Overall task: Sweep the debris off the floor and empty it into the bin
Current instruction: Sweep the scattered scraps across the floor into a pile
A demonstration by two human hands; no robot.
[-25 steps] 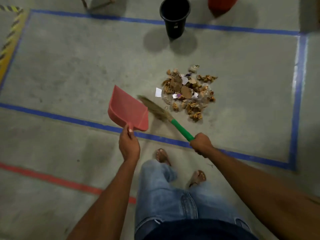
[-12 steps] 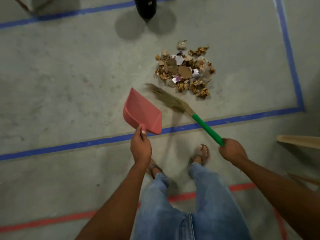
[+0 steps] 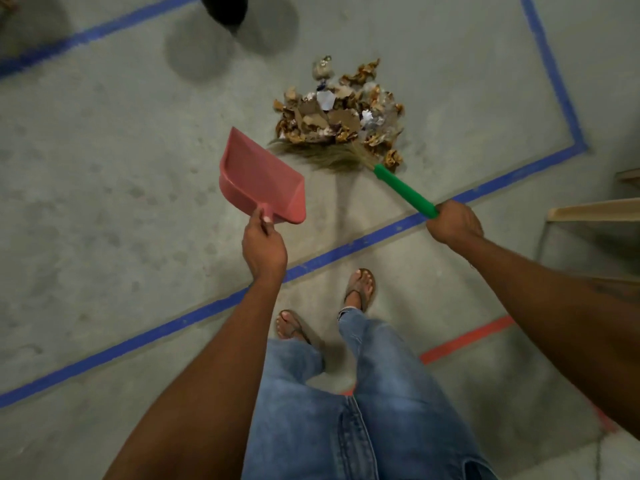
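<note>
Since last frame the broom [image 3: 346,159] bristles reached the debris pile [image 3: 341,114] near edge; long axis slants back-right to the right hand [image 3: 455,223], fingers clamped on the green handle. Just left, the dustpan [image 3: 261,176] mouth points away, with left hand [image 3: 265,247] fingers curled round its handle. Black bin [image 3: 225,8] beyond the pile, blue tape [image 3: 346,247] nearer.

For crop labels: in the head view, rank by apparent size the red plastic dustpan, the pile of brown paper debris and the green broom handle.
pile of brown paper debris
red plastic dustpan, close behind; held nearer the camera, so unsure
green broom handle, smallest
</note>
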